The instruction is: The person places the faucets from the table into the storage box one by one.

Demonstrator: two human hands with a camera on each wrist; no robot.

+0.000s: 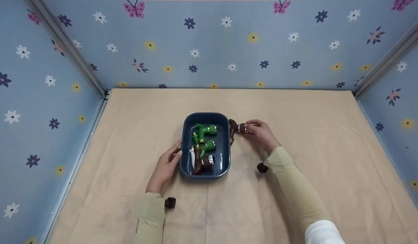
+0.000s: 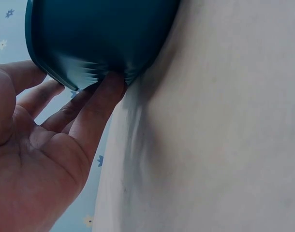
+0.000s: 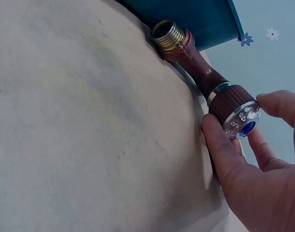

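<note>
A dark blue tub (image 1: 223, 169) stands mid-table with taps inside: green taps (image 1: 209, 129), a brown tap (image 1: 197, 156) with a chrome-ended knob and a slim white piece (image 1: 192, 157). My left hand (image 1: 165, 167) rests against the tub's left side. In the left wrist view its fingers, fairly straight, touch the outer wall (image 2: 104, 29). Just outside the tub's right side, my right hand (image 1: 261, 134) pinches another brown tap (image 3: 200, 70) by its ribbed knob. That knob has a clear end with a blue centre, and the tap's brass threaded mouth (image 3: 168, 36) faces away from the hand.
A wrinkled beige cloth (image 1: 127, 118) covers the table. Blue walls (image 1: 222, 34) with printed flowers and butterflies stand behind and at both sides, with metal posts (image 1: 70, 47) in the corners. Dark wrist-worn pieces (image 1: 262, 167) jut from both sleeves.
</note>
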